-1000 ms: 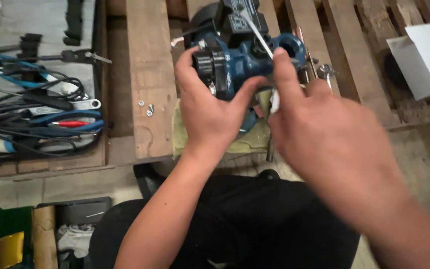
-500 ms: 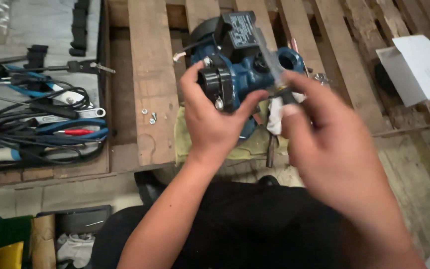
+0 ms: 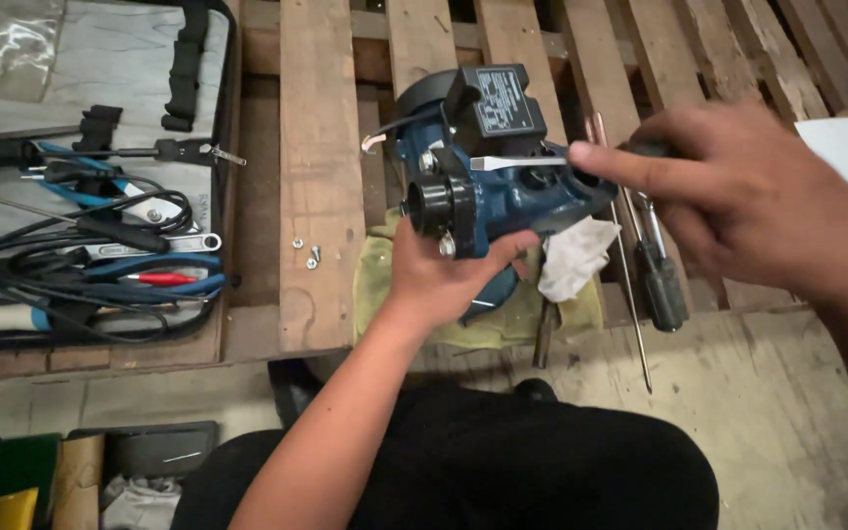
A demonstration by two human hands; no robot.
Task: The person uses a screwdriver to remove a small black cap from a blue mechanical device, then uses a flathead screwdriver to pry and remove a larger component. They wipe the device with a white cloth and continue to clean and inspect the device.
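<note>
Over a wooden pallet [image 3: 321, 196], seen from the head camera: held up a blue water pump [image 3: 488, 191] in the left hand [image 3: 439, 280], palm under the housing, thumb curled up beside the round black port on its near face, fingers wrapped round the underside. Sat directly above and against that hand, then, with the black terminal box on top and a short wire end sticking out at the upper left. Gripped a flat-blade screwdriver [image 3: 532, 160] in the right hand [image 3: 738, 196], index finger stretched along the shaft, the other fingers closed round the dark handle; blade laid across the pump's top face, tip pointing left, just below the terminal box. Hovered to the right of the pump, that hand, touching it only through the tool as far as could be told.

Lay under the pump: a yellow-green cloth [image 3: 395, 285] spread on the slats and a crumpled white rag [image 3: 571, 257] just beside the left fingertips. Rested to the right, under the right hand, a second screwdriver [image 3: 662, 275] with a dark handle, beside a long thin rod. Sat on a slat left of the pump, well apart from it, two small nuts [image 3: 308, 253]. Lay open at far left a tool roll [image 3: 90, 196] with pliers, a wrench and black cables.
</note>
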